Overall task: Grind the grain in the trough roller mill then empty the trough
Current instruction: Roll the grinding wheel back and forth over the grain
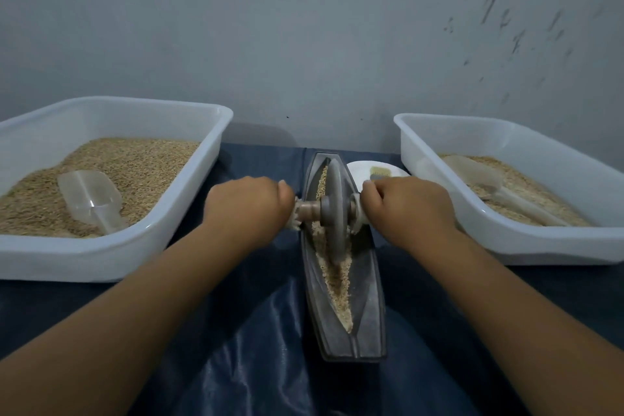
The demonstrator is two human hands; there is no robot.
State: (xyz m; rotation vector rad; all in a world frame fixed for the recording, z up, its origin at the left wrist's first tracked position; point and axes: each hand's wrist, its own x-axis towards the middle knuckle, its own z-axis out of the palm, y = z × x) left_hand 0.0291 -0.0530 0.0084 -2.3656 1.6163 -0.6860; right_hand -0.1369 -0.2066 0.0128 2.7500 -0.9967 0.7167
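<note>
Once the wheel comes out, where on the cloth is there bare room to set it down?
Bare dark blue cloth lies between the left white plastic tub and the grey trough, though the left hand reaches over it. Right of the trough is crowded: small white dish, right white tub, right hand.

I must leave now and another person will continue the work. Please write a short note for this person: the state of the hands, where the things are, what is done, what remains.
Left hand grips the left end of the axle; right hand grips the right end.
The grinding wheel stands in the trough, about midway along it, on the dark blue sheet.
Grain in the trough looks partly crushed; grinding is under way.
Left tub holds grain and a scoop; right tub holds grain and another scoop.
Left to do: finish grinding, then empty the trough.
</note>
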